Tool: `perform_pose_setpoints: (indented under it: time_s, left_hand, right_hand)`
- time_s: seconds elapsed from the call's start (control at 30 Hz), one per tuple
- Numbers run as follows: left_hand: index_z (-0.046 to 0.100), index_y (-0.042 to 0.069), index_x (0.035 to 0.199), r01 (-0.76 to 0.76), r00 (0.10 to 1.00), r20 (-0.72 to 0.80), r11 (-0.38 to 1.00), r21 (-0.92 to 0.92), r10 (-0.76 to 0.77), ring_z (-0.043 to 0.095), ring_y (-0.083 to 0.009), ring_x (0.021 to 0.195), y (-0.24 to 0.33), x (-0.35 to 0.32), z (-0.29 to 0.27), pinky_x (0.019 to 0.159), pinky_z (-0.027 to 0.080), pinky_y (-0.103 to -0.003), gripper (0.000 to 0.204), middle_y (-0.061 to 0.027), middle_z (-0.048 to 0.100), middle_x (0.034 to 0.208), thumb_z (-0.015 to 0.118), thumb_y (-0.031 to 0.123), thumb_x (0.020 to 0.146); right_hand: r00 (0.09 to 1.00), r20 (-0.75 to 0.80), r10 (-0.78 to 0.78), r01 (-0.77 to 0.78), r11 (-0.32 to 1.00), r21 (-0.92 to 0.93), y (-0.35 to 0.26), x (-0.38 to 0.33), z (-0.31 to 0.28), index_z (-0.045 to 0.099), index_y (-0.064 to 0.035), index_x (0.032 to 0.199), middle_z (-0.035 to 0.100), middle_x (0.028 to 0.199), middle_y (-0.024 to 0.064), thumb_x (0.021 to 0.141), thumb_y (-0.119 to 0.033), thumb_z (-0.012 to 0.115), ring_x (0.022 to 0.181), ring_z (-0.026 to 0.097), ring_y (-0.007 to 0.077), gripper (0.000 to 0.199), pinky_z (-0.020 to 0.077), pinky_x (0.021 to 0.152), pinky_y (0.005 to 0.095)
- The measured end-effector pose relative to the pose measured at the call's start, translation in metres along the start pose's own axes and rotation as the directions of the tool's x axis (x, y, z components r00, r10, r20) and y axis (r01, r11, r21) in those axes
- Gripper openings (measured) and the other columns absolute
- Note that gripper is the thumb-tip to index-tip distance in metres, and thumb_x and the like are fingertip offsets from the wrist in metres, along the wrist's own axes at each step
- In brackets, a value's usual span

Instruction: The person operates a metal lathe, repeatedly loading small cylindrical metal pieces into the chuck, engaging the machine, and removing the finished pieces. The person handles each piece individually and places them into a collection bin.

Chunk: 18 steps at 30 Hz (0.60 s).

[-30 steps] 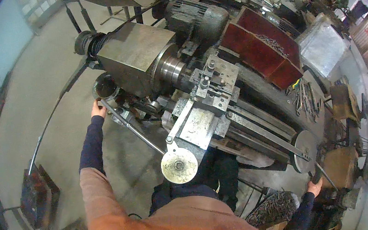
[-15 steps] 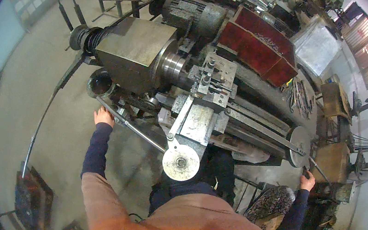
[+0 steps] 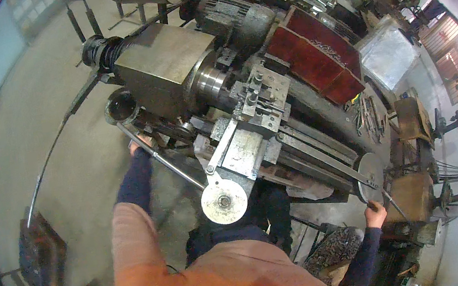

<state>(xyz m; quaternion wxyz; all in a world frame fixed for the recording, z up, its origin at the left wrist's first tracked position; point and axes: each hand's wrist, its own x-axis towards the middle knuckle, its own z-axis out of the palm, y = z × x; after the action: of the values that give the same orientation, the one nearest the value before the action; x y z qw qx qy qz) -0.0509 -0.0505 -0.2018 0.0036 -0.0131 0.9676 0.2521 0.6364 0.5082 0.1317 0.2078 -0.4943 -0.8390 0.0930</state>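
A metal lathe fills the middle, with a steel headstock (image 3: 162, 53), a chuck (image 3: 210, 82) and a tool post (image 3: 263, 95). My left hand (image 3: 141, 144) reaches in under the headstock, partly behind a long steel rod (image 3: 168, 163). Its fingers are hidden there. The rod runs down to a pale round dial (image 3: 224, 201) in front of my body. At the right end of the bed, my right hand (image 3: 375, 215) is closed at the lower rim of a grey handwheel (image 3: 369, 173). Its grip seems to be round the wheel's handle, which the fingers mostly cover.
Behind the bed stands a dark red metal box (image 3: 313, 54) with shavings on its edge, beside an electric motor (image 3: 235, 17). Several hand tools (image 3: 369, 116) lie to the right. A thin rod rises from a dark block (image 3: 41, 254) on the left floor. A patterned seat (image 3: 336, 250) is near my right arm.
My left hand has moved right, from beside the rod to partly behind it, nearer the lathe. My right hand has shifted slightly up and left at the handwheel. The view has shifted a little.
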Motion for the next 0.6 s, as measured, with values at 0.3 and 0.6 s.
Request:
perform_pose_setpoints:
  time_s: [0.3,0.6]
  left_hand:
    - [0.063,0.008,0.093,-0.303,0.944,0.235,0.889,0.344,0.231,0.063,-0.0287,0.085,0.066,-0.058,-0.104,0.075,0.049,-0.040,0.030,-0.0146,0.065,0.086,0.057,0.031,0.075]
    - [0.060,0.011,0.103,-0.442,0.854,-0.190,0.867,0.230,0.485,0.061,-0.0302,0.072,0.071,-0.070,-0.342,0.064,0.048,-0.041,0.030,-0.0149,0.062,0.075,0.055,0.029,0.079]
  right_hand:
    - [0.841,0.021,-0.541,0.522,0.820,0.235,-0.197,0.084,-0.032,0.062,0.0012,0.095,0.065,0.088,0.0159,0.061,-0.005,0.057,0.084,0.063,0.0226,0.035,0.0467,0.079,0.0310]
    - [0.307,0.047,-0.951,0.855,0.297,0.425,-0.476,0.087,0.069,0.067,-0.0062,0.083,0.062,0.089,0.0128,0.055,-0.020,0.062,0.084,0.055,0.0316,0.032,0.0454,0.076,0.0368]
